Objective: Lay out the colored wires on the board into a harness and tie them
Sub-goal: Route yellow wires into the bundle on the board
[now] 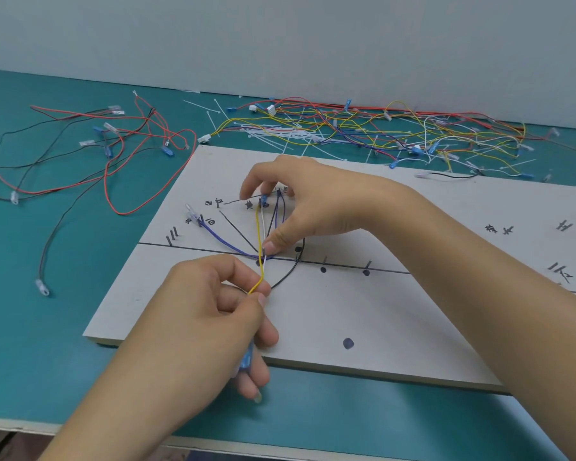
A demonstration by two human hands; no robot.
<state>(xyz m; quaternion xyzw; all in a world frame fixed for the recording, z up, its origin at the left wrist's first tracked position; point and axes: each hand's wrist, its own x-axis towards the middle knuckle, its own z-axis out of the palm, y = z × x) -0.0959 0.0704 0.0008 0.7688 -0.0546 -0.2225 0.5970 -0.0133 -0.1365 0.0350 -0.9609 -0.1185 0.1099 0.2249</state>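
Note:
A grey board (pixel 363 311) with drawn lines, marker dots and small pegs lies on the teal table. A yellow wire (pixel 258 234) and a white wire (pixel 263 224) run from a blue connector (pixel 264 200) at the far pegs down to the line crossing. My left hand (pixel 213 314) pinches both wires just below the crossing, with a blue terminal (pixel 246 357) showing in its palm. My right hand (pixel 310 201) arches over the far pegs; its thumb presses the wires onto the board at the crossing. A purple wire (pixel 223 242) runs left to a clear terminal (pixel 191 212).
Red and black wires (pixel 113 144) sprawl over the table at the left. A heap of mixed coloured wires (pixel 413 134) and white cable ties (pixel 280 133) lies behind the board. A loose black wire (pixel 446 175) rests on the board's far edge. The table's front edge is close below.

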